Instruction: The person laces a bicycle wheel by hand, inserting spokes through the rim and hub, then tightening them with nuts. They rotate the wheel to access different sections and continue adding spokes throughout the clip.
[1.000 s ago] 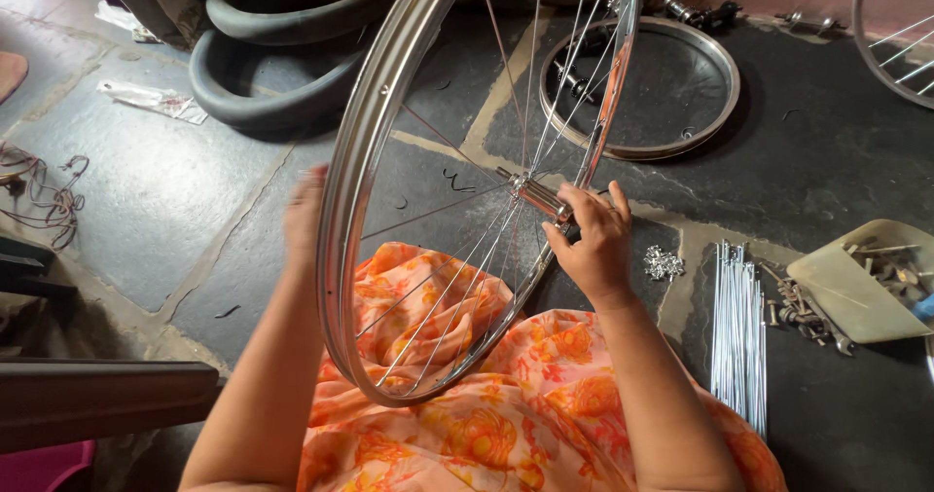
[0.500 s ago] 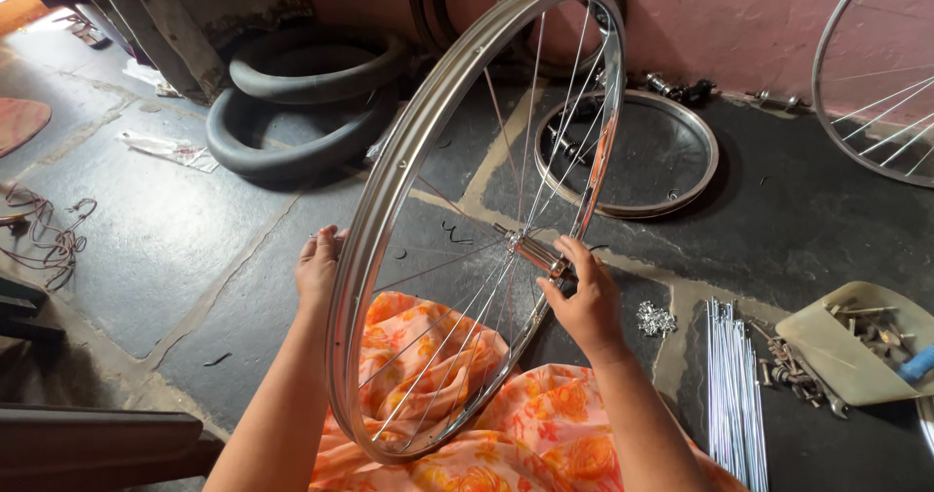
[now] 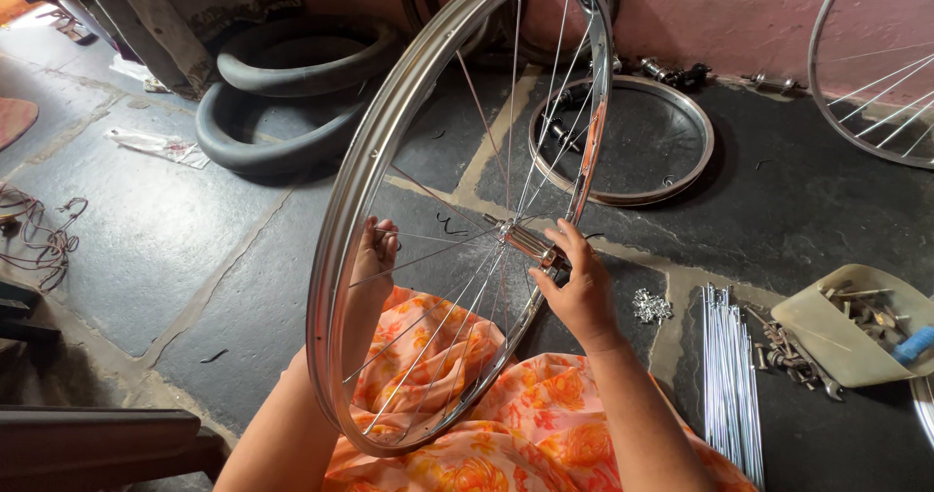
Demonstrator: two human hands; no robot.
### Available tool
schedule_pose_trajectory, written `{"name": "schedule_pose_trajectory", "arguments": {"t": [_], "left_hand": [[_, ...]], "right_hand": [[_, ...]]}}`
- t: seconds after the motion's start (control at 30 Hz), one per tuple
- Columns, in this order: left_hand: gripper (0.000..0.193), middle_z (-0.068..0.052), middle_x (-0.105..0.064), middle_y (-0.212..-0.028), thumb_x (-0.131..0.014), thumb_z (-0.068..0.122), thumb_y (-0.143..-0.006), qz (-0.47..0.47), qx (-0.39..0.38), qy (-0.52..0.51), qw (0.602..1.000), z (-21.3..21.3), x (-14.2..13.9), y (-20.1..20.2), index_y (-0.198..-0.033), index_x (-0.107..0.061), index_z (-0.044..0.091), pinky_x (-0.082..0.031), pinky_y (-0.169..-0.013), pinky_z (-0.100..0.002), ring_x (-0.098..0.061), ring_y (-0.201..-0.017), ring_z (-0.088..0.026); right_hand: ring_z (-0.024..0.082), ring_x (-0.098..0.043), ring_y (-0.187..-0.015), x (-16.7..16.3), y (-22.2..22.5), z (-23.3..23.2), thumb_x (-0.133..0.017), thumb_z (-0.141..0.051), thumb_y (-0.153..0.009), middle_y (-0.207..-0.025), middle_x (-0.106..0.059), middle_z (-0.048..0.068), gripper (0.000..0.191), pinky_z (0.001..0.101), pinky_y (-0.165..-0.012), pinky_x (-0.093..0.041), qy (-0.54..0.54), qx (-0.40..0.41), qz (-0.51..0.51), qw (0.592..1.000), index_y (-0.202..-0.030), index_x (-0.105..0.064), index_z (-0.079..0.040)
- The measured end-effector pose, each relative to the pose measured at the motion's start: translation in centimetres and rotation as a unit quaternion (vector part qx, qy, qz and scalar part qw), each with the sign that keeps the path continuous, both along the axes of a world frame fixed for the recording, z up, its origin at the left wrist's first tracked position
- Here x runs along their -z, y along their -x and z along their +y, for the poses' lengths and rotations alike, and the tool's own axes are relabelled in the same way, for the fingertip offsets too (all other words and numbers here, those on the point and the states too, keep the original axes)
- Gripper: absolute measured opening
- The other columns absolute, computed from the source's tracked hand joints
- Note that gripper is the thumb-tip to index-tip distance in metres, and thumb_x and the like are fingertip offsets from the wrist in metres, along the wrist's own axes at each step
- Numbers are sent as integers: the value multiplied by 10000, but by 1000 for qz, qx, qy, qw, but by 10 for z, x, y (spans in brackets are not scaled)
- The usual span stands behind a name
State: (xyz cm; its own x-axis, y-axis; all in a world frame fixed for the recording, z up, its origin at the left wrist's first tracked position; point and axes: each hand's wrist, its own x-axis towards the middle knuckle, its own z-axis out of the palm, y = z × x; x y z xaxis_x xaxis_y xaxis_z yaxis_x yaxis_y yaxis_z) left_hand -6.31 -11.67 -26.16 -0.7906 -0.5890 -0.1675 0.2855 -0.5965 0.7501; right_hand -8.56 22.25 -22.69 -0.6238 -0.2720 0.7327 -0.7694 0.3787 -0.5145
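Head view looks down on an orange floral cloth (image 3: 506, 443) across the person's lap, with a bicycle wheel (image 3: 389, 190) standing nearly upright on it, its silver rim tilted away toward the far wall. Reaching through the spokes from the near side, the left hand (image 3: 375, 258) rests against them with fingers curled; whether it actually pinches one spoke is hard to tell through the wires. On the other side, the right hand (image 3: 579, 292) closes its fingertips on the end of the hub (image 3: 520, 241) at the wheel's centre, steadying it. Judging by this, the step in hand is lacing or checking spokes between hub and rim, and any next move would call for the hub to be held firm while one thin spoke is guided without bending its neighbours. Just right of the lap on the stone floor (image 3: 165, 249) lies a bundle of loose spokes (image 3: 730, 375), with a small heap of nipples (image 3: 652, 305) near it and a beige tray (image 3: 861, 327) of small parts beyond. Farther off lie a bare rim (image 3: 696, 151), black tyres (image 3: 292, 93), and another spoked wheel (image 3: 876, 73) against the pink wall.
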Motion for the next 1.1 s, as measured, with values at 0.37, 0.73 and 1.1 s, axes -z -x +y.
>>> {"name": "schedule_pose_trajectory", "arguments": {"t": [0.37,0.73,1.1], "left_hand": [[231,-82,-728,-969,-536,305,-1053,-44,60,33,997,-5,-7,31,-1166,-591,111,-605,-673,-228,-711,-783,-127],[280,-123,-725,-961,-494,272,-1066,-71,77,44,994,4,-12,38,-1235,-573,63,-614,-649,-253,-694,-715,-154],[255,-110,-714,-908,-503,240,-1068,-59,52,48,996,4,-14,38,-1227,-580,56,-608,-623,-253,-713,-731,-164]], "right_hand": [[379,-643,-1235,6,1,-2,-856,-81,-777,-1326,-661,174,885,429,-1050,-527,-10,4,-1,1000,-1487,-330,-30],[357,-641,-1233,11,5,2,-857,-68,-770,-1337,-654,154,883,432,-1059,-518,7,-16,27,999,-1477,-330,-22],[356,-644,-1229,14,6,1,-856,-63,-767,-1338,-664,131,885,427,-1043,-528,11,-12,17,1000,-1482,-334,-35]]}}
